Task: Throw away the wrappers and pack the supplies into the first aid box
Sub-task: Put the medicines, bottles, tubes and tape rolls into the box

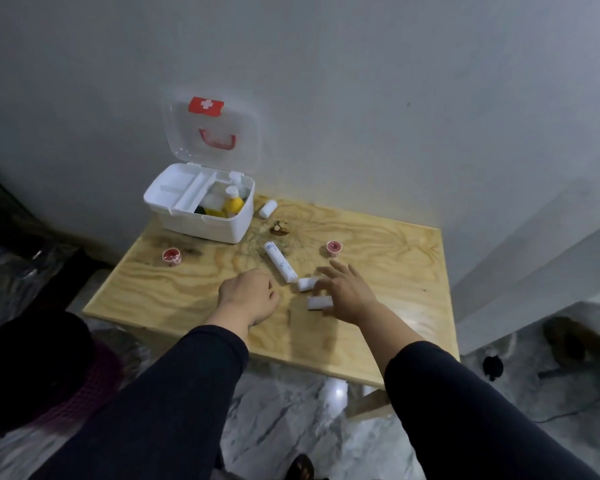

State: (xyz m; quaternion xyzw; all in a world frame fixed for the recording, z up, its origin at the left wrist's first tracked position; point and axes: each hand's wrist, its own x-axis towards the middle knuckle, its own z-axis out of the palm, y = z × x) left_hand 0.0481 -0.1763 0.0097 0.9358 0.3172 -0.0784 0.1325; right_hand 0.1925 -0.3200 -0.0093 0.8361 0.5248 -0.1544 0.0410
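Note:
The white first aid box point(219, 230) stands open at the table's back left, its lid up against the wall, with a yellow bottle point(234, 203) and other supplies inside. A long white wrapped roll point(280, 261) lies mid-table. Two short white bandage rolls point(307, 283) point(318, 302) lie just in front of it. My right hand point(347, 292) hovers open beside them, fingers spread and touching or nearly touching both. My left hand point(248, 296) rests to their left as a loose fist with nothing visible in it. Another white roll point(268, 208) lies right of the box.
Two red tape spools sit on the wooden table point(378, 327), one at the left point(171, 255) and one at the right point(334, 248). A brown scrap point(279, 227) lies near the box. A dark bin with a mesh rim point(32, 368) stands on the floor at lower left.

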